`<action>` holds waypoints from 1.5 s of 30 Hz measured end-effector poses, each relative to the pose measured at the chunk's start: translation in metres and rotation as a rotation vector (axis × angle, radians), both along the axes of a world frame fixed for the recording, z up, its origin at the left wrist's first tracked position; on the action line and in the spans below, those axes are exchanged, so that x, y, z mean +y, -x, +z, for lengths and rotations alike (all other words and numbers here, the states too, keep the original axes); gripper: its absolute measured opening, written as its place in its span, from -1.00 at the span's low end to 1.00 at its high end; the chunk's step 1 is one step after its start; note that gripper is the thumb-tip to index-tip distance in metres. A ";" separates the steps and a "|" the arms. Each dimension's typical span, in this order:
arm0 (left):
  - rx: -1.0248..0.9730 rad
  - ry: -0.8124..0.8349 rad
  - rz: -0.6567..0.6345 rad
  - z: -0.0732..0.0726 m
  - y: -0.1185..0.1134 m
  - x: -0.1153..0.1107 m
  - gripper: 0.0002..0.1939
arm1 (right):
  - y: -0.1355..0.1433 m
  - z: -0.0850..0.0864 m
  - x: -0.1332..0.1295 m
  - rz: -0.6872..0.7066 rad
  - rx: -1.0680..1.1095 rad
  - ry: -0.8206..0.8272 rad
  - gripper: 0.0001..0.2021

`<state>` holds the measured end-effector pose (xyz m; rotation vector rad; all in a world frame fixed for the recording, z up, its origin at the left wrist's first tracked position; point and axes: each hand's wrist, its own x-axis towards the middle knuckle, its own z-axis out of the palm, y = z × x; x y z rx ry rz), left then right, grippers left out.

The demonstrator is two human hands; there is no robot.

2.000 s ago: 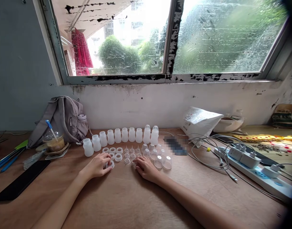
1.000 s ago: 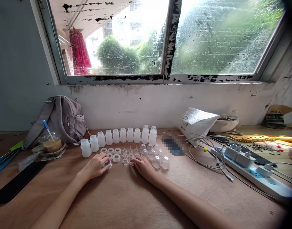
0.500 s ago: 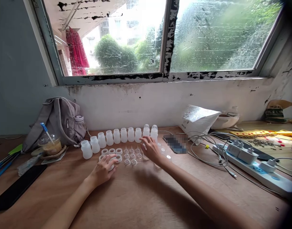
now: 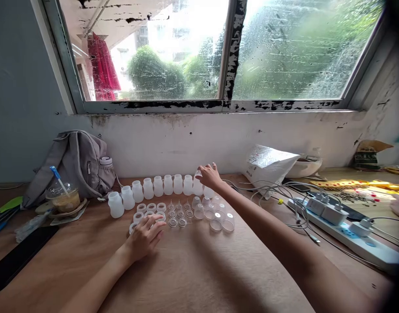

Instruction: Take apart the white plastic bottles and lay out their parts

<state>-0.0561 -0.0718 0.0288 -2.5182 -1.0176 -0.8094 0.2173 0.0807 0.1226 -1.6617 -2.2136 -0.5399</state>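
Note:
Several frosted white bottles (image 4: pixel 158 187) stand in a curved row below the wall. My right hand (image 4: pixel 210 176) is at the row's right end, its fingers closed round the clear top of a bottle (image 4: pixel 197 187). My left hand (image 4: pixel 145 237) rests over the white rings (image 4: pixel 161 207), fingers apart, partly covering them; no object shows in its grasp. Small clear teat-like parts (image 4: pixel 179 214) lie right of the rings. Clear domed caps (image 4: pixel 215 222) stand further right, below my right forearm.
A grey backpack (image 4: pixel 78 165), a drink cup (image 4: pixel 65 198) and a black flat object (image 4: pixel 21 256) are at the left. White cables, a power strip (image 4: pixel 346 232) and a silvery white pouch (image 4: pixel 269 167) lie right of the bottles.
My right hand has moved up from above the small parts to the bottle top. The clear caps under it now show. My left hand has shifted slightly down.

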 end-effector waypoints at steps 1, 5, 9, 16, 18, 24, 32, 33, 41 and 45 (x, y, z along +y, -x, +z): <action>-0.014 -0.022 0.001 0.000 -0.001 0.000 -0.76 | 0.000 0.005 -0.010 0.010 0.013 -0.028 -0.72; -0.107 -0.109 0.023 0.000 -0.006 -0.006 -0.70 | -0.003 0.011 -0.073 0.220 0.249 -0.309 -0.71; -0.214 -0.146 0.054 0.002 -0.016 -0.017 -0.54 | 0.003 -0.023 -0.140 0.476 0.612 -0.217 -0.71; -0.204 0.092 0.012 -0.003 -0.032 -0.023 -0.45 | 0.027 -0.086 -0.171 0.707 1.222 0.497 -0.79; -0.237 0.240 0.002 -0.001 -0.033 -0.024 -0.51 | 0.027 -0.086 -0.168 0.736 1.326 0.573 -0.78; -0.438 0.738 -0.023 0.017 -0.039 -0.031 -0.61 | 0.019 -0.075 -0.165 0.760 1.360 0.639 -0.80; -0.771 1.551 -0.306 0.019 -0.038 -0.021 -0.60 | 0.012 -0.061 -0.169 0.829 1.313 0.701 -0.80; -0.792 1.632 -0.339 0.018 -0.037 -0.021 -0.59 | 0.013 -0.060 -0.170 0.838 1.305 0.703 -0.80; -0.894 1.878 -0.459 0.008 -0.020 -0.019 -0.62 | -0.019 -0.044 -0.150 0.781 1.327 0.492 -0.76; -1.065 1.722 -0.363 0.004 -0.013 -0.011 -0.64 | -0.045 -0.038 -0.131 0.536 1.189 0.215 -0.67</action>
